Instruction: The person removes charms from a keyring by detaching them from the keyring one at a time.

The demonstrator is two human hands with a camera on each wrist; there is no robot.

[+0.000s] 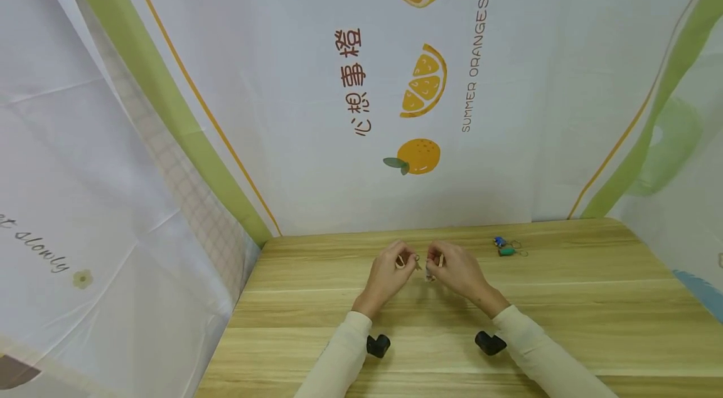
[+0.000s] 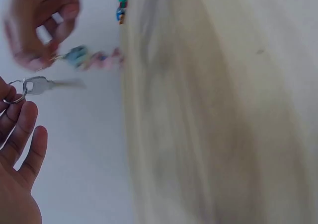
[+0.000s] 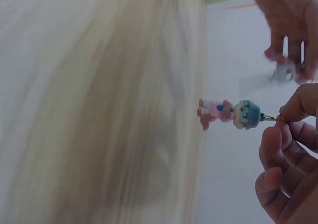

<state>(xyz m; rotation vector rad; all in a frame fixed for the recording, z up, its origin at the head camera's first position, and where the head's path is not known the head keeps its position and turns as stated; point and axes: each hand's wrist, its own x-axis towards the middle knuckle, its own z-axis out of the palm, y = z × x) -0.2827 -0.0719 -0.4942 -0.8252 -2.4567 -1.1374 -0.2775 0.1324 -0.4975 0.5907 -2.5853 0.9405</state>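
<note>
Over the table my two hands face each other, a short gap between their fingertips. The left hand point(image 1: 391, 269) pinches a metal key ring point(image 2: 18, 96), and a silver key point(image 2: 39, 85) hangs from it. In my right hand point(image 1: 459, 269), thumb and forefinger pinch the gold-coloured clasp point(image 3: 271, 117) of a small figurine charm point(image 3: 248, 113). The charm has a teal cap and a pink and white body. It dangles close beside the key in both wrist views. Blur softens the charm in the left wrist view and the key in the right.
Two more keychains, one blue point(image 1: 499, 241) and one green point(image 1: 506, 252), lie on the wooden table point(image 1: 316, 310) at the back right. Black devices point(image 1: 378, 346) sit by both wrists. A white cloth printed with oranges point(image 1: 419, 156) hangs behind the table.
</note>
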